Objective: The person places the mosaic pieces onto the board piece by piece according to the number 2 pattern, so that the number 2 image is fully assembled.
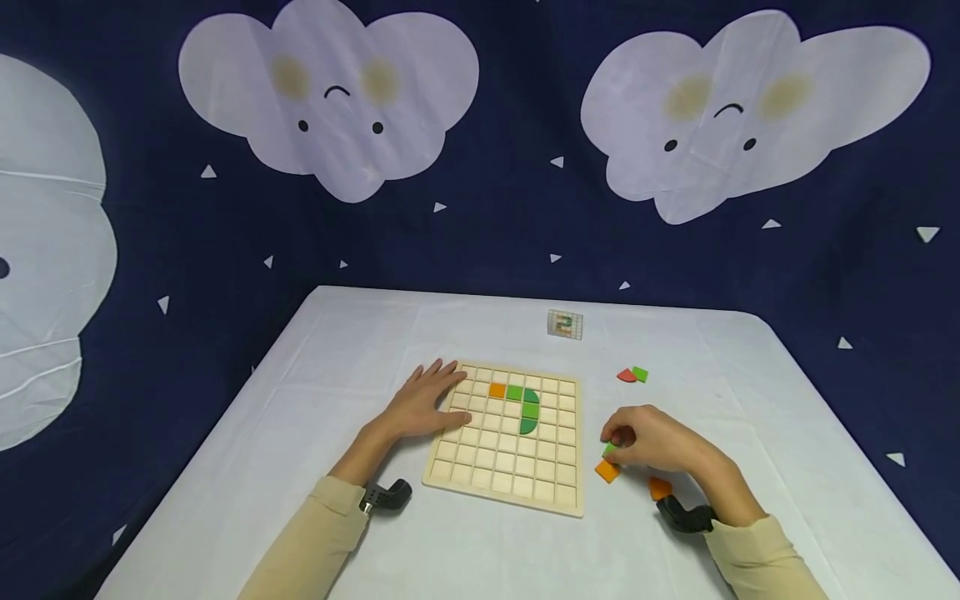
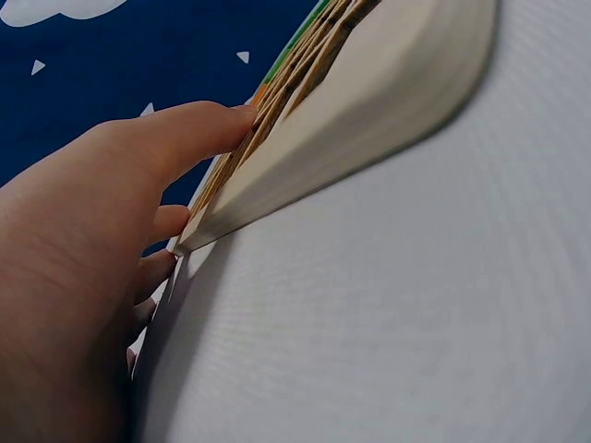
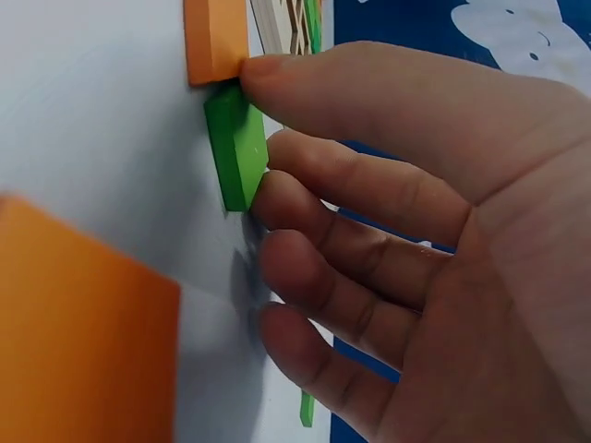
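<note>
My left hand (image 1: pixel 423 404) rests on the left edge of a wooden grid board (image 1: pixel 480 482), fingers extended and thumb over the squares. On the board sit an orange square tile (image 1: pixel 497 390), green square tiles (image 1: pixel 514 392) and dark green quarter-round tiles (image 1: pixel 528 427). Right of the board, my right hand (image 1: pixel 652 437) pinches a light green tile (image 3: pixel 238 148) low at the tabletop, thumb on one side and fingertips on the other. An orange square tile (image 1: pixel 607 472) lies against that green one, by the thumb tip. Another orange tile (image 1: pixel 659 487) lies under the right wrist.
A red quarter-round tile (image 1: pixel 626 376) and a green square tile (image 1: pixel 640 374) lie farther back on the right. Behind the board stands a small pattern card (image 1: pixel 565 325). The white-covered table (image 1: pixel 360 333) meets a dark blue cloth with clouds.
</note>
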Tool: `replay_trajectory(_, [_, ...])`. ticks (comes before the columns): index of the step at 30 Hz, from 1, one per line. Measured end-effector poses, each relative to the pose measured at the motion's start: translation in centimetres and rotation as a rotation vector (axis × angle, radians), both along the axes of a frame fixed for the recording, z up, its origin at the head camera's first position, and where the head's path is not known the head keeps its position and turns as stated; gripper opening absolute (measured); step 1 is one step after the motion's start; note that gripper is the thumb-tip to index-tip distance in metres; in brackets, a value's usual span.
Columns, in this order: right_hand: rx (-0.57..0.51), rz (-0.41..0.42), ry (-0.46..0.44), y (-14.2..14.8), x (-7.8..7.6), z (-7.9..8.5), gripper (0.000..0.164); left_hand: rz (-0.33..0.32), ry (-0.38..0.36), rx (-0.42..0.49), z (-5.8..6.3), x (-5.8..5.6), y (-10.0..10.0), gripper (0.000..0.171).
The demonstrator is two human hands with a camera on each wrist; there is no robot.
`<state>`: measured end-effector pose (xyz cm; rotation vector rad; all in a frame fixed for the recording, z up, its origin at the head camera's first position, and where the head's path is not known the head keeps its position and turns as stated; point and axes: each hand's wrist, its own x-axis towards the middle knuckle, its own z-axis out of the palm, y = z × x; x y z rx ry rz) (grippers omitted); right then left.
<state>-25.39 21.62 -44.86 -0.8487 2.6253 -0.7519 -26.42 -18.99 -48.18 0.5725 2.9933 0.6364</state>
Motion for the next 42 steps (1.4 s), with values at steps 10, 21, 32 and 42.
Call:
replay_trajectory(10, [0.0, -0.001, -0.013, 0.4, 0.1, 0.3, 0.024, 0.007, -0.001, -0.005, 0.1, -0.1, 0.0, 0.083])
replay_trajectory(21, [0.003, -0.022, 0.018, 1.1, -0.4, 0.0, 0.019, -0.01, 0.02, -0.001, 0.1, -0.1, -0.2, 0.085])
replay_trajectory(32, [-0.018, -0.006, 0.056, 0.7, -0.2, -0.3, 0.024, -0.009, 0.013, 0.003, 0.1, -0.1, -0.2, 0.085])
replay_trajectory(42, [-0.002, -0.03, 0.078, 0.0, -0.3, -0.4, 0.022, -0.004, 0.002, -0.001, -0.1, -0.1, -0.1, 0.084])
